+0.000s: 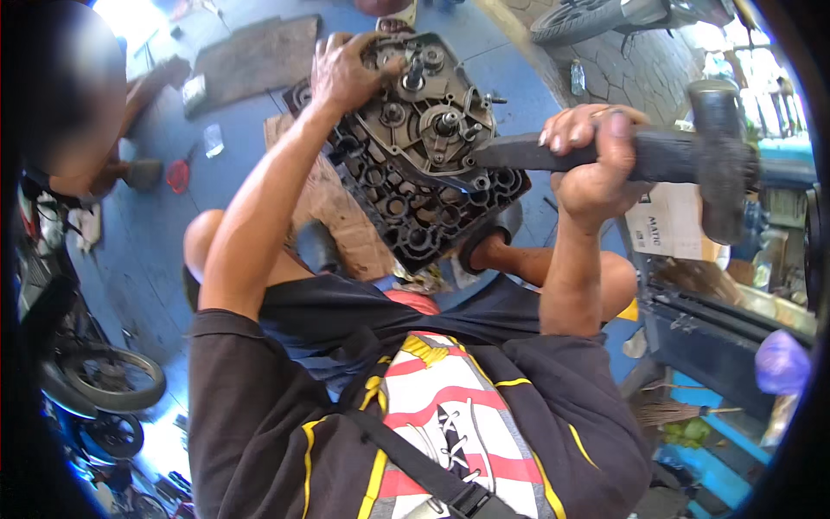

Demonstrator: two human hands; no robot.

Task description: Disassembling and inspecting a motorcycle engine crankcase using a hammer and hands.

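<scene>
A grey metal engine crankcase [467, 156] with shafts and bearings lies in front of me. It rests on a dark, oily block full of round holes [415, 229]. My left hand [346, 76] is closed over the crankcase's upper left edge, its thumb beside an upright shaft [414, 76]. My right hand [596, 160] is wrapped around the black handle of a hammer [719, 164]. The hammer lies sideways, its head at the right, away from the crankcase. Its handle end reaches over the crankcase's right edge; I cannot tell if they touch.
Flattened cardboard [324, 212] lies under the block on the blue floor. A co-worker's hand [164, 73] is at upper left near a brown board [259, 60]. A red ring-shaped thing [177, 176], a motorcycle wheel [579, 22], a cardboard box [670, 223] and a broom [674, 413] surround me.
</scene>
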